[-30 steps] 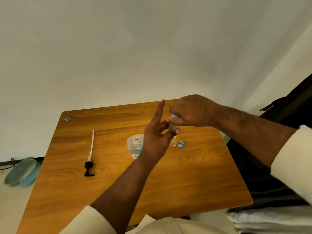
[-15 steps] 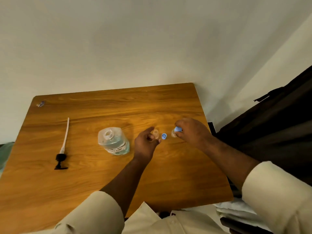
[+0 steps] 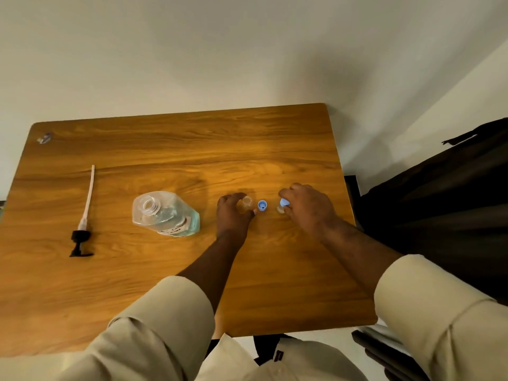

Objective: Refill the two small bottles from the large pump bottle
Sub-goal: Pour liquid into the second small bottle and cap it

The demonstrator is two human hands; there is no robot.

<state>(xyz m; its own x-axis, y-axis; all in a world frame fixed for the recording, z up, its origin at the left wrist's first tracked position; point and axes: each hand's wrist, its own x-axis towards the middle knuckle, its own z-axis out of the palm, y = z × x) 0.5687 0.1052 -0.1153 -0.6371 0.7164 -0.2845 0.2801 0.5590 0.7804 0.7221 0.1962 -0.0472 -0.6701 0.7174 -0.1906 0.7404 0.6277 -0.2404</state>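
Left hand (image 3: pixel 233 213) grips uncapped small bottle (image 3: pixel 247 204) mid-frame; right hand (image 3: pixel 305 206) pinches blue cap (image 3: pixel 284 202) on 2nd bottle (image 3: pixel 280 209). Looks approx half done: loose cap (image 3: pixel 262 205) between them, open pump bottle (image 3: pixel 165 213) center-left on desk (image 3: pixel 178 149).

The surface (image 3: pixel 165 284) is bare across its whole near half and along the far edge, open to a reach. Mid-depth, obstacles sit in a row: the pump head with tube (image 3: pixel 83 215) at left, the large open bottle (image 3: pixel 165 213) left of centre, then 2 small bottles (image 3: pixel 246 204) with a loose blue cap (image 3: pixel 262 205) between them, narrow gaps either side.
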